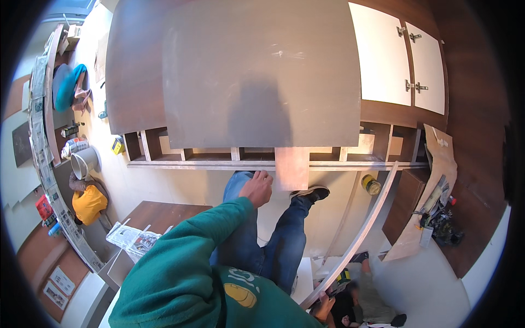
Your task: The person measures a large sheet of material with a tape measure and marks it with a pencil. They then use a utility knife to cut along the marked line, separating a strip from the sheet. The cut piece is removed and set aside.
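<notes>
My left hand (257,188) is closed, its fingers curled just below the front edge of a long wooden frame (219,164). Whether anything is between the fingers is hidden. Beside it, a short pinkish board (292,168) sticks out over the frame's edge. A large dark brown panel (262,71) lies on the frame, with open compartments showing along its near side. Low in the view, my right hand (325,307) is wrapped round a long, thin wooden strip (358,240). The strip slants up to the frame's right end.
White doors with hinges (383,54) sit at the far right. A yellow-and-dark tin (371,185) stands on the floor near the strip. Cardboard (437,169) and tools lie to the right. A person (350,306) sits at the lower right; others are at the left, near a bucket (84,163).
</notes>
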Demonstrator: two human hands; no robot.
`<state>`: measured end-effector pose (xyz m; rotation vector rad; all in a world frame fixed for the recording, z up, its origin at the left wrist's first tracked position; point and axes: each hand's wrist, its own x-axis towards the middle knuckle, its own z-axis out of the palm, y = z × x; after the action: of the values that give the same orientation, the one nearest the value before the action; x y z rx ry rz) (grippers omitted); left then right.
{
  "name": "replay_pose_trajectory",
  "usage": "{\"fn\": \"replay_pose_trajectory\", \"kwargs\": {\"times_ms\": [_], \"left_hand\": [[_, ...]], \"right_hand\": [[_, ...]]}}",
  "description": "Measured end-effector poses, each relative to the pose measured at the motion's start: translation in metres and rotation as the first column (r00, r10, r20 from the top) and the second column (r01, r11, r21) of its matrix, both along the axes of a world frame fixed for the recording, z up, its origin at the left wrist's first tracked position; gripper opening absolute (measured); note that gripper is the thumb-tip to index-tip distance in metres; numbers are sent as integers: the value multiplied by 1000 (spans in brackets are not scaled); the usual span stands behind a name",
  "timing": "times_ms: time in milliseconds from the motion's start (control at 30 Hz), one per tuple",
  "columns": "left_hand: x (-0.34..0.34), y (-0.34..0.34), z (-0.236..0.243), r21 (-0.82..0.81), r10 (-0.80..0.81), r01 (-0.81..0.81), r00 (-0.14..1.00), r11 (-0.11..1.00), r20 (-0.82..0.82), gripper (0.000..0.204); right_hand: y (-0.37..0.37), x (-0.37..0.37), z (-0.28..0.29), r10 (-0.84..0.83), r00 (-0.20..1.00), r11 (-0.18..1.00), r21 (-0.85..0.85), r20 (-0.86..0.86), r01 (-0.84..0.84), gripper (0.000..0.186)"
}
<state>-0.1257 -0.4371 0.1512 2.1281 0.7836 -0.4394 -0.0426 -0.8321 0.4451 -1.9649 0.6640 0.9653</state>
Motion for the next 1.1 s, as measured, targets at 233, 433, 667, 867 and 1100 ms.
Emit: {"fn": "replay_pose_trajectory", "kwargs": {"times_ms": [233, 433, 667, 867, 1100], "left_hand": [[-9, 19, -8, -12, 129, -128, 988, 992, 86, 25], [-18, 41, -8, -15, 176, -176, 977, 984, 120, 30], [-34, 38, -7, 69, 67, -71, 997, 995, 46, 20], [-35, 22, -8, 88, 13, -16, 999, 996, 37, 15], [14, 12, 8, 102, -7, 6, 1000, 995, 7, 18]], "right_hand": [[76, 8, -5, -88, 980, 995, -30, 176, 95, 60], [131, 18, 0, -63, 997, 979, 196, 52, 51, 74], [139, 9, -15, -38, 999, 974, 223, 24, 32, 70], [133, 22, -32, -54, 998, 968, 245, 11, 50, 77], [125, 61, -57, 150, 983, 955, 243, 110, -173, 89]]}}
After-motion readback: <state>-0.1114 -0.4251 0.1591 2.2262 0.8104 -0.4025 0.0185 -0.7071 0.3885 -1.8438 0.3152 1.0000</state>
